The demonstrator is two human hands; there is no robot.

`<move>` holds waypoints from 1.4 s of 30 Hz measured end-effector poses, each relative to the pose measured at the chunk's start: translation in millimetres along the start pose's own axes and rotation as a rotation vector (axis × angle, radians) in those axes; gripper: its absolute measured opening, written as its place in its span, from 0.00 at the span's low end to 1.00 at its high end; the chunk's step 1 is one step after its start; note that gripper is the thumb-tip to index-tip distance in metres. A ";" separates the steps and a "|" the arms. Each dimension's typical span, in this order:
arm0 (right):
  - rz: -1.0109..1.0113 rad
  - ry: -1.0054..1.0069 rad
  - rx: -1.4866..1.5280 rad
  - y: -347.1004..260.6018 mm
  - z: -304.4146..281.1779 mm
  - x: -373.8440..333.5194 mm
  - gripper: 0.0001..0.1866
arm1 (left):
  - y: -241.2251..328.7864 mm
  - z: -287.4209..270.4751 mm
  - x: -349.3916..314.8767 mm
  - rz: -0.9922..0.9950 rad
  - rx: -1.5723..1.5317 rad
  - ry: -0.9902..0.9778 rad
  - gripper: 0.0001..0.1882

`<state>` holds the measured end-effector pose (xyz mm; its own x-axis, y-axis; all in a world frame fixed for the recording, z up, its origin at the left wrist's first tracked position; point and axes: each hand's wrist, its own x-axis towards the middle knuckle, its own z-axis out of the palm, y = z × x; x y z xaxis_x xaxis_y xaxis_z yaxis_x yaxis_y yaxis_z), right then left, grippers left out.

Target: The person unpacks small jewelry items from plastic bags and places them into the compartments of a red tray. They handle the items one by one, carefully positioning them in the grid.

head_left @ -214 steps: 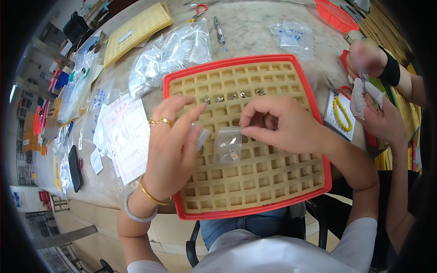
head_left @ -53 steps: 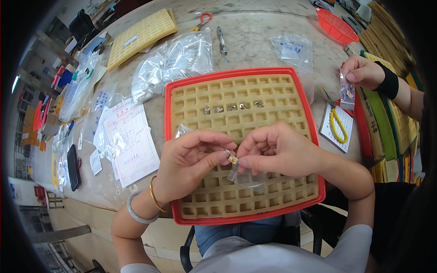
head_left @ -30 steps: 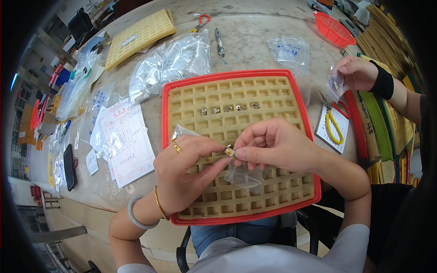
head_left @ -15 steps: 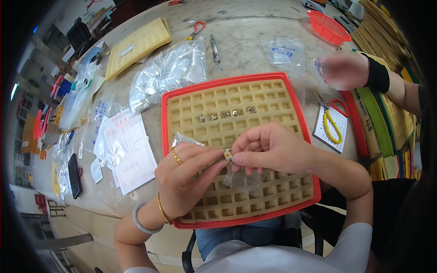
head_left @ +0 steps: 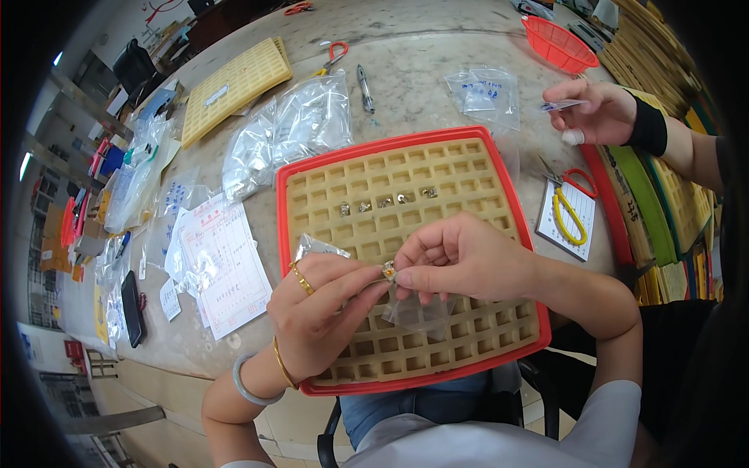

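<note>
Over the compartment tray, my left hand (head_left: 324,300) and my right hand (head_left: 460,261) meet, pinching a small silver ring (head_left: 389,271) with an orange stone between their fingertips. The beige insert (head_left: 355,171) has rows of square pits and sits in a red tray (head_left: 282,210). Several small silver jewellery pieces (head_left: 385,202) stand in one row of the pits. A clear plastic bag (head_left: 417,313) lies below my right fingers; whether they touch it I cannot tell. Another small clear bag (head_left: 318,246) rests on the insert behind my left hand.
Left are plastic-bagged goods (head_left: 312,117), printed sheets (head_left: 222,261) and a black phone (head_left: 133,308). A pen (head_left: 364,87) lies beyond the tray. Right are yellow-handled scissors (head_left: 569,218) on a notepad, a red basket (head_left: 558,45) and another person's hand (head_left: 597,113) holding a small clear packet.
My hands stay at nearly the same spot, both still on the ring. The other person's hand, blurred before, now shows clearly with the packet held out. The view has shifted slightly.
</note>
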<state>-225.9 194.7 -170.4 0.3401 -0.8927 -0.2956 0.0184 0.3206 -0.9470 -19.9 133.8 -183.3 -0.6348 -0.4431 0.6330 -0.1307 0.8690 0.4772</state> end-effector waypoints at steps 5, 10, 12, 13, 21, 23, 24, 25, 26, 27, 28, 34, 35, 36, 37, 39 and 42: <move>0.006 0.002 -0.005 0.0 0.1 0.3 0.11 | -0.6 0.3 -0.2 -0.007 0.001 -0.003 0.14; -0.001 -0.002 -0.001 0.2 0.3 0.3 0.11 | -0.7 0.5 -0.2 -0.001 -0.002 -0.005 0.14; -0.003 0.002 -0.002 0.4 0.2 0.2 0.11 | -0.8 0.2 -0.3 -0.003 0.000 -0.010 0.14; -0.004 0.004 -0.002 0.5 0.2 0.2 0.10 | -1.0 0.1 -0.3 -0.004 0.000 -0.013 0.14; -0.014 0.004 0.003 1.2 0.4 0.0 0.10 | -0.4 0.6 0.0 -0.002 0.000 -0.017 0.14; -0.010 0.006 0.002 0.6 0.4 0.0 0.10 | -0.4 0.5 0.2 -0.006 -0.001 -0.020 0.14; -0.006 0.006 0.002 0.1 0.4 -0.1 0.10 | 0.0 0.1 0.4 -0.011 0.001 -0.023 0.14; -0.002 0.006 0.002 -0.3 0.4 -0.2 0.10 | 0.3 -0.2 0.5 -0.015 0.002 -0.027 0.14; -0.010 0.003 0.006 0.0 0.3 -0.1 0.10 | 0.5 -0.2 0.5 -0.017 0.001 -0.028 0.14; -0.018 0.000 0.010 0.8 0.2 0.1 0.10 | 0.8 -0.1 0.6 -0.019 -0.001 -0.028 0.14; -0.026 -0.003 0.014 1.7 0.1 0.2 0.10 | 1.0 -0.1 0.7 -0.020 -0.003 -0.028 0.14; -0.057 -0.003 0.020 2.6 -0.1 0.2 0.08 | 0.5 0.3 -0.2 -0.015 -0.002 -0.032 0.14; -0.066 -0.004 0.014 2.6 -0.2 0.3 0.07 | 0.4 0.4 -0.1 -0.014 -0.001 -0.032 0.14; -0.074 -0.005 0.008 2.8 -0.2 0.3 0.07 | 0.4 0.5 -0.1 -0.013 0.000 -0.032 0.14; -0.083 -0.007 0.001 3.0 -0.2 0.4 0.07 | 0.4 0.6 -0.1 -0.012 0.001 -0.032 0.14; -0.095 0.004 -0.015 3.0 0.3 0.1 0.06 | 0.5 0.7 0.2 -0.012 0.001 -0.032 0.14; -0.111 0.014 -0.024 3.5 0.7 -0.1 0.06 | 0.3 1.0 0.0 -0.013 -0.001 -0.031 0.14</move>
<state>-225.1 196.1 -173.6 0.3236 -0.9269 -0.1902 0.0324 0.2117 -0.9768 -20.7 134.3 -183.8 -0.6562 -0.4475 0.6075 -0.1384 0.8629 0.4860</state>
